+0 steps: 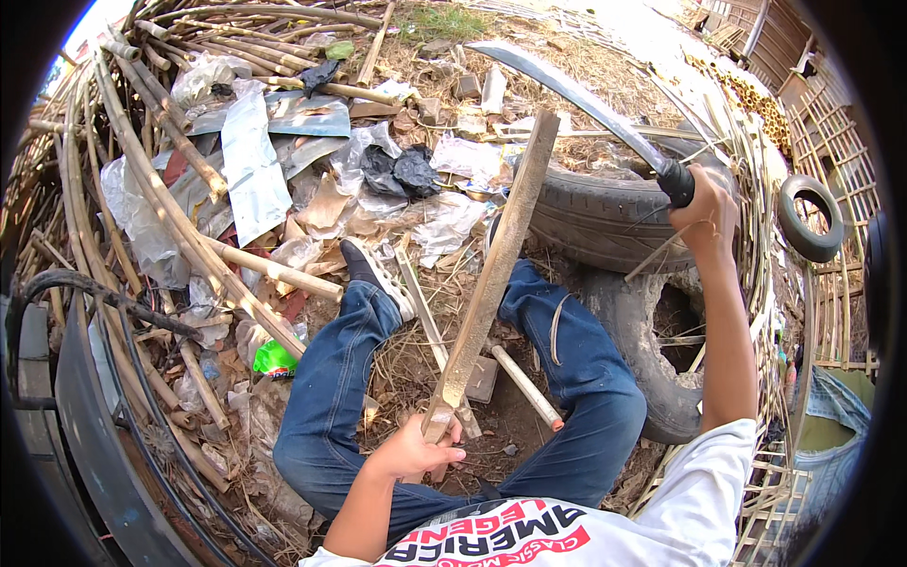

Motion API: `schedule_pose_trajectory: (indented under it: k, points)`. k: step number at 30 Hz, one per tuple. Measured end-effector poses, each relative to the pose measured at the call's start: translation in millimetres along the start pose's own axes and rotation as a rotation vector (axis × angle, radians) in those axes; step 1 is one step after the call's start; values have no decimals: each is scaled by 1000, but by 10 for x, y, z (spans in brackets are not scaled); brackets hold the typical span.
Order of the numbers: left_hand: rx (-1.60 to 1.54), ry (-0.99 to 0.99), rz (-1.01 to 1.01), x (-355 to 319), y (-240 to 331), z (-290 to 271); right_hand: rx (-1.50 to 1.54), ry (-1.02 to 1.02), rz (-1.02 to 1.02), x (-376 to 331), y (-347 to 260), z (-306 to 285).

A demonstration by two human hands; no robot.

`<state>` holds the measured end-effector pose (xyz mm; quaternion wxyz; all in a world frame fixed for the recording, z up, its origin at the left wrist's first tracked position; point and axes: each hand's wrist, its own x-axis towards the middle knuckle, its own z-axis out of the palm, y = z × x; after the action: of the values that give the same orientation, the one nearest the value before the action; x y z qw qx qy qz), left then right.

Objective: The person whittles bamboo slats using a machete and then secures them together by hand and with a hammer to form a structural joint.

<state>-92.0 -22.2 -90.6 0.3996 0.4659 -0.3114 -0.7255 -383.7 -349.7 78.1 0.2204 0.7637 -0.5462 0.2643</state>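
This is an open-air yard that doubles as a rough workplace. Sunlight falls on bare ground, with grass at its far edge. Bamboo poles lie heaped along the left edge; worn tyres, lattice panels and thin strips line the right. Plastic litter covers the middle, and a machete is raised above the ground.

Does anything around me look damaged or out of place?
Yes: the tire beside your right knee has a ragged inner edge, perhaps torn or caked. Crumpled black plastic lies beyond your left shoe, like litter.
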Motion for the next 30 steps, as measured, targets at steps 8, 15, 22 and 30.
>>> schedule_pose_trajectory:
  k: [8, 15, 22, 30]
  points:
    - [-456, -222, -51, -58, -135, -180, 257, -253, -5, -649, -652, 140]
    - [-718, -461, -84, -51, -158, -241, 791, -333, -24, -1769, -1411, 302]
    - [-748, -461, -173, 36, -175, -149, 955, -383, -217, -2142, -1668, 221]
    - [-558, -342, -186, 28, -141, 78, 846, -387, -356, -2173, -1469, 307]
